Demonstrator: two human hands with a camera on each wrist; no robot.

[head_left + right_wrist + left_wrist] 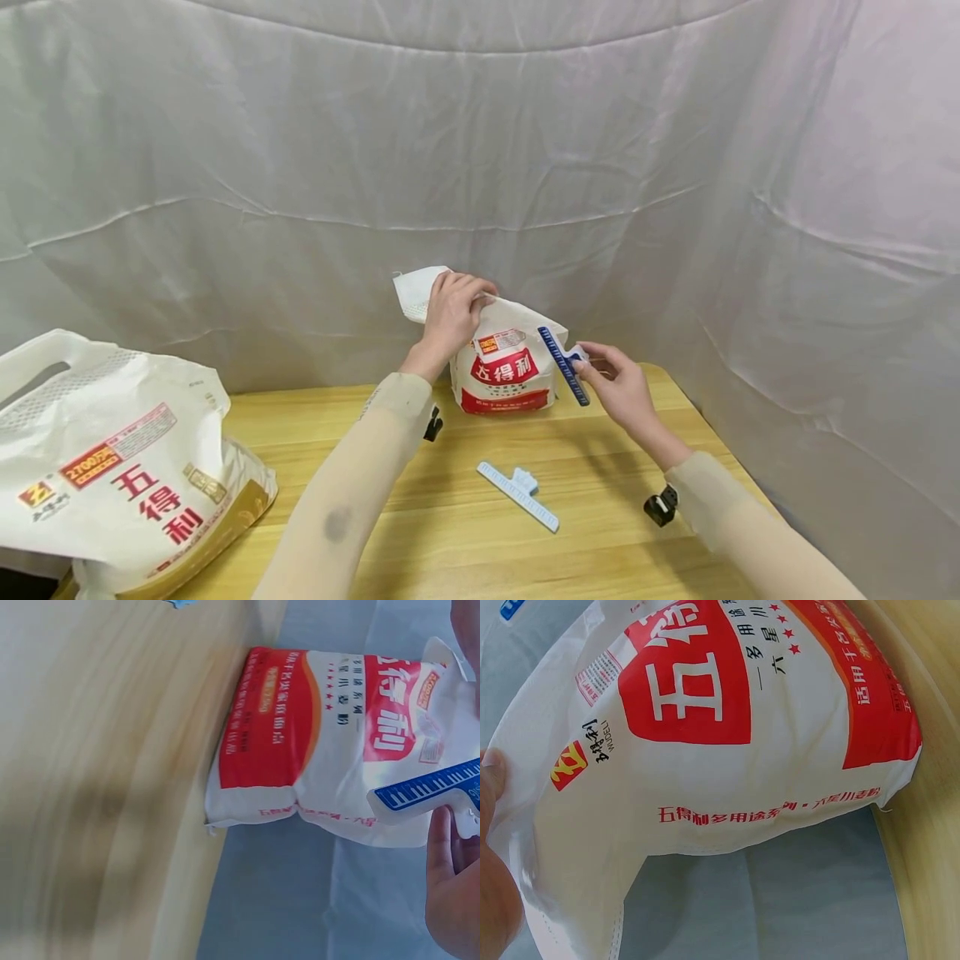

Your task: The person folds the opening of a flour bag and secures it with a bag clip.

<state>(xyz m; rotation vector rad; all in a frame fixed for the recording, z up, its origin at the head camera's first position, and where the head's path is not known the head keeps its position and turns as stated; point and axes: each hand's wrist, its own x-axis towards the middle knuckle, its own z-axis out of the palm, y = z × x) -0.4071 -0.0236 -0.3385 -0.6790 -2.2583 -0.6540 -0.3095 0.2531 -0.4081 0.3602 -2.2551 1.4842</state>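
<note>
A small white flour bag [504, 371] with a red label stands at the far edge of the wooden table [450, 533]. My left hand [452, 314] grips its folded top flap. My right hand [617, 385] pinches the tab of a dark blue sealing clip [564, 365], held against the bag's right side. In the right wrist view the blue clip [427, 789] lies across the bag [322, 742], with my fingers [450, 892] below it. The left wrist view is filled by the bag [727, 742], my hand's edge [491, 847] at the left.
A light blue clip [521, 493] lies on the table in front of the small bag. A large white flour bag [112, 475] with a cut-out handle sits at the left front. White cloth [675, 167] hangs behind and to the right.
</note>
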